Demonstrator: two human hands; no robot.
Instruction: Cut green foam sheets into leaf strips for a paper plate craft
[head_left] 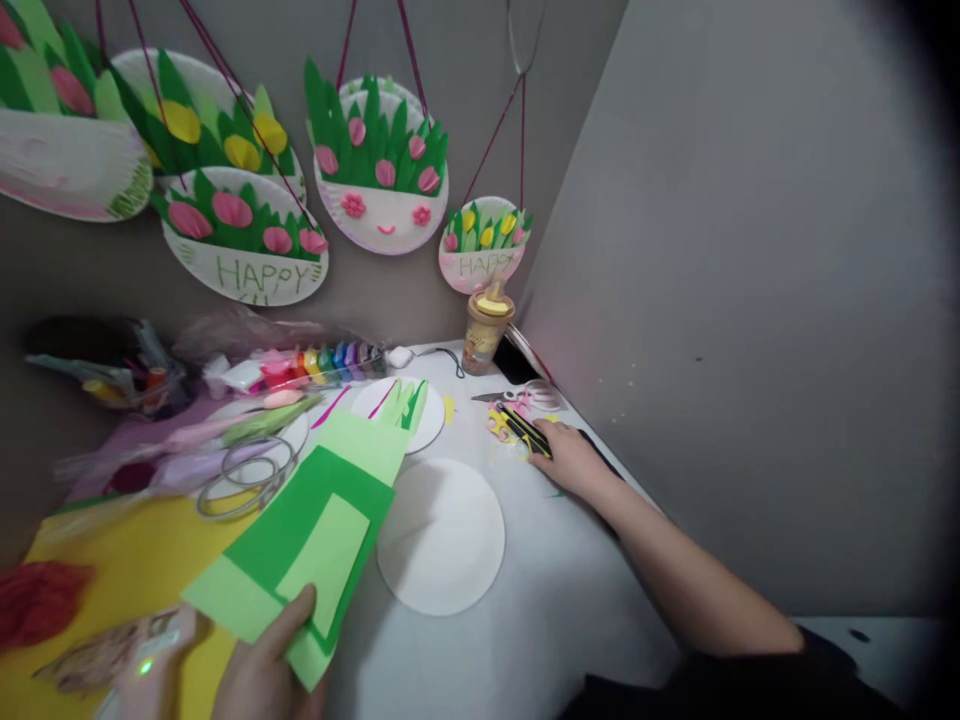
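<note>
Several sheets of light and dark green paper (300,530) are fanned in my left hand (270,650), its thumb pressed on the front piece. My right hand (566,455) reaches to the right side of the table, its fingers closed around black-and-yellow pens (527,430). Yellow and pink paper scraps lie beside those fingers, with scissors (491,397) just behind. A plain white paper plate (442,540) lies between my hands. Behind it, another white plate (429,418) holds cut green strips (401,403).
Decorated paper plates (382,215) hang on the back wall. A lidded cup (486,335) stands at the back by the right wall. Colourful clay packs (322,365), ribbon rolls (251,478) and yellow paper (142,550) fill the left side.
</note>
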